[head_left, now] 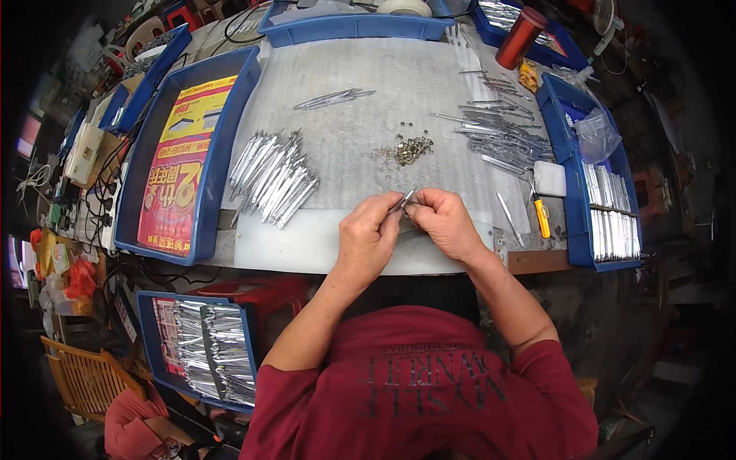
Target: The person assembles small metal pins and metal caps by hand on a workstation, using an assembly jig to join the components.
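Close together over the front of the work table, my left hand point(368, 236) and my right hand point(446, 222) are both closed, fingertips pinching a slim silver metal piece point(408, 197). Its exact kind is too small to tell, and my fingers cover most of it. Just beyond my hands lies a heap of small brass-coloured round parts point(414, 151). To the left is a dense pile of slim silver metal pieces point(274, 178), and a few similar strips point(334, 99) lie farther back. Another loose pile of silver strips point(502, 134) spreads at the right.
A yellow-handled tool point(543, 218) lies at the right beside a white block point(550, 179). Blue trays stand left point(201, 222), back point(356, 28) and right point(580, 230). A red cylinder point(520, 37) stands back right. Below left, another blue tray point(150, 337) holds silver strips, near a seated person's leg.
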Tool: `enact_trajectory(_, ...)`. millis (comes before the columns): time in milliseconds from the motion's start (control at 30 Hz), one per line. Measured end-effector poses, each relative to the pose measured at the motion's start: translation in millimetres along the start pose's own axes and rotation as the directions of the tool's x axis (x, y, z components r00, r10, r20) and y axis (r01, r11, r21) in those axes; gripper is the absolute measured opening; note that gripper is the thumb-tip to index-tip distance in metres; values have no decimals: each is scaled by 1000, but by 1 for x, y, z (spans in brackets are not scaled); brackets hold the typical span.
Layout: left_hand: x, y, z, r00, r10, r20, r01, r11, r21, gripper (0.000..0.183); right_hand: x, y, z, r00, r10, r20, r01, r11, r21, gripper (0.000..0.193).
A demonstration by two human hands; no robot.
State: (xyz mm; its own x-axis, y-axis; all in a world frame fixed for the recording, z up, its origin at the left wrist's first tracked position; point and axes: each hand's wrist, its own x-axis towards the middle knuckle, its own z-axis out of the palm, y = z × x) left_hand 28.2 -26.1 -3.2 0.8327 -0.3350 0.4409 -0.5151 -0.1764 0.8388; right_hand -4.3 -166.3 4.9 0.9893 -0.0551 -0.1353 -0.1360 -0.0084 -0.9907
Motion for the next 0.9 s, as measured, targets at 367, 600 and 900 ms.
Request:
enact_trajectory(367,-11,-5,6,928,-339,156,371,794,-481,19,-10,4,9,922,-323,-214,268,930,-251,9)
enact_trajectory(600,-12,1,7,918,-341,204,397,772,-496,13,-9,3,11,876,-442,-194,355,863,-360,6)
enact_trajectory(900,-14,-3,12,970,-234,63,242,917,-317,12,-10,0,11,822,-546,-163,410,765,-496,5)
